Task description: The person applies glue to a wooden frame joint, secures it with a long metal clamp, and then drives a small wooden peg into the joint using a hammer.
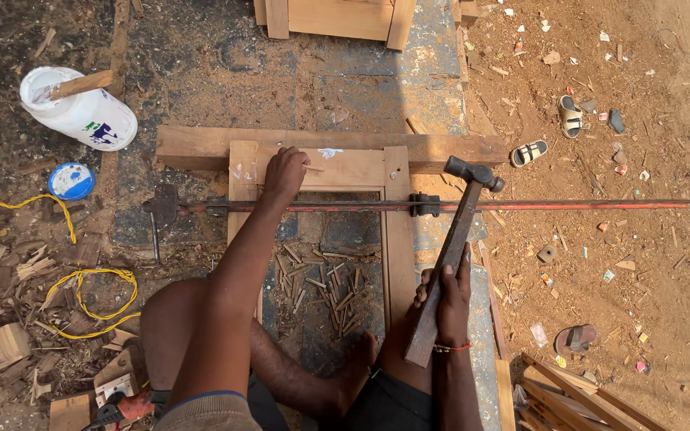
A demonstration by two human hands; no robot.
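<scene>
A wooden frame (397,231) lies flat on the ground in front of me, squeezed by a long red bar clamp (569,204) that runs across it. My left hand (285,174) rests on the frame's top rail and pinches a small wooden peg (313,168) against it. My right hand (444,297) grips the wooden handle of a hammer (455,247); its dark metal head (473,172) is raised near the frame's top right corner. My bare legs and a foot (357,363) are tucked under me by the frame.
A white plastic tub (81,112) with a stick in it and a blue lid (71,181) sit at the left. Yellow cord (89,303), wood offcuts and small pegs (321,291) litter the ground. Sandals (529,152) lie on the dirt at right. Another wooden frame (337,17) stands at the top.
</scene>
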